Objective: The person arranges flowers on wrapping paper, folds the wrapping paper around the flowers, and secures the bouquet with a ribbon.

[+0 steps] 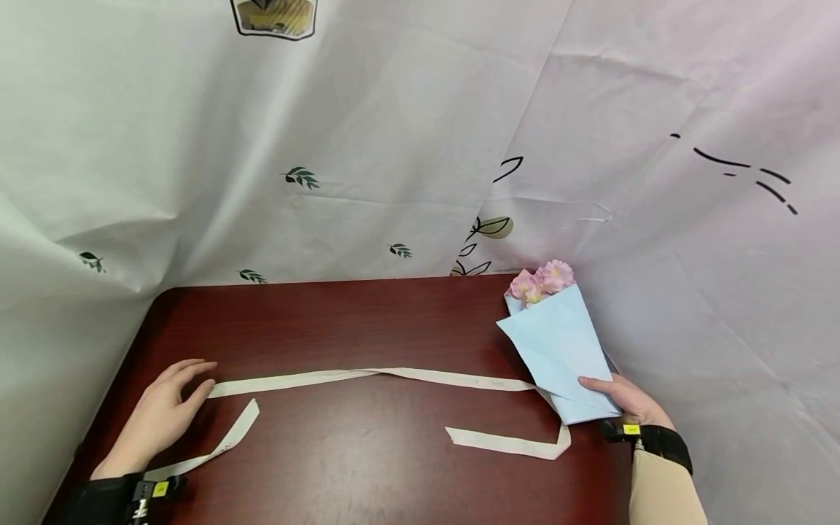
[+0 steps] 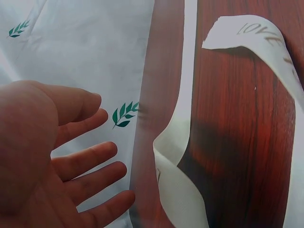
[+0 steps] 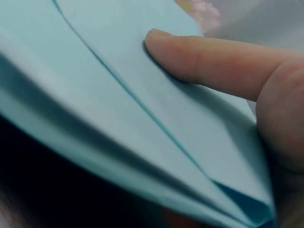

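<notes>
My right hand (image 1: pixel 635 402) holds a bouquet wrapped in light blue paper (image 1: pixel 564 350), its thumb (image 3: pixel 209 59) flat on the front and the other fingers hidden behind. Pink flowers (image 1: pixel 543 281) show at the bouquet's upper end. A long cream ribbon (image 1: pixel 315 378) runs across the table, passing by the lower part of the wrapping at the right. Lettering is printed on the ribbon (image 2: pixel 259 31) in the left wrist view. At the ribbon's left stretch is my left hand (image 1: pixel 160 413), its fingers spread and apart from the ribbon in the left wrist view.
The dark red wooden table (image 1: pixel 367 452) has a rounded far left corner. A pale cloth (image 1: pixel 367 146) with leaf prints hangs behind it and along both sides. One loose ribbon end curls near the left wrist, the other lies left of the bouquet's base.
</notes>
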Tool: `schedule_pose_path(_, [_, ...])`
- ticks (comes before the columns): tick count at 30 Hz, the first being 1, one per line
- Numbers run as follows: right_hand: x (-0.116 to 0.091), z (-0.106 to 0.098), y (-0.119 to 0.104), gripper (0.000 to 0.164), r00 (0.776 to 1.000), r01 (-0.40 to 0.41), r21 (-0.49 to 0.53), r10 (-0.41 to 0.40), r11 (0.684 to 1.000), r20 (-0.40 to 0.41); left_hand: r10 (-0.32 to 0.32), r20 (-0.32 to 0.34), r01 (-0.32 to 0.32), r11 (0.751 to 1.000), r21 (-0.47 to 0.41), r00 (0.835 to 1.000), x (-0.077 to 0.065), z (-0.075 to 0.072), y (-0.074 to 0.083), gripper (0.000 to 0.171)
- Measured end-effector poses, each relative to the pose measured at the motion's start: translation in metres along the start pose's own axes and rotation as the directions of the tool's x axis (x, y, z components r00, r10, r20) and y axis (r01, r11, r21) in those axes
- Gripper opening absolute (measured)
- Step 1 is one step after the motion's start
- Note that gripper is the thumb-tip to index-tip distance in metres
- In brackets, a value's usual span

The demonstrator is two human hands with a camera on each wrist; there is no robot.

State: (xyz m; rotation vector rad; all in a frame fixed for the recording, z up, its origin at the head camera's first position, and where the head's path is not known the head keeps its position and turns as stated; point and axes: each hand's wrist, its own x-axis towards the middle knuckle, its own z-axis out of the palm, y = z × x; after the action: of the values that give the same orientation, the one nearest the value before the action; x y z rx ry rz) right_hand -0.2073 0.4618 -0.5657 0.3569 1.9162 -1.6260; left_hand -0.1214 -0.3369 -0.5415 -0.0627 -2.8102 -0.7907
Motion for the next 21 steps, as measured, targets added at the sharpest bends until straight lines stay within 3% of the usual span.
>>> schedule_pose_path(6, [-0.006,0.024,-0.007,0.023,0.995,0.032,0.206,-0.050,0.978,0.081,0.022,0.006,-0.022,1.000,-0.009,1.000,0.001,0.003,0.009,0.034])
schedule_pose_path(10, [-0.009,0.054,-0.017,0.022,0.994,0.085,0.328,-0.101,0.941,0.032,0.063,0.015,-0.063,0.997,-0.034,0.998,0.006,0.005,0.027,0.035])
schedule_pose_path(15, [-0.007,0.096,-0.034,0.022,0.983,0.182,0.381,-0.166,0.907,-0.073,0.114,0.022,-0.113,0.992,-0.062,0.993,0.017,0.009,0.064,0.036])
schedule_pose_path(21, [0.003,0.144,-0.049,0.021,0.965,0.234,0.427,-0.154,0.874,-0.213,0.220,0.011,-0.217,0.967,-0.134,0.975,0.032,0.020,0.120,0.039])
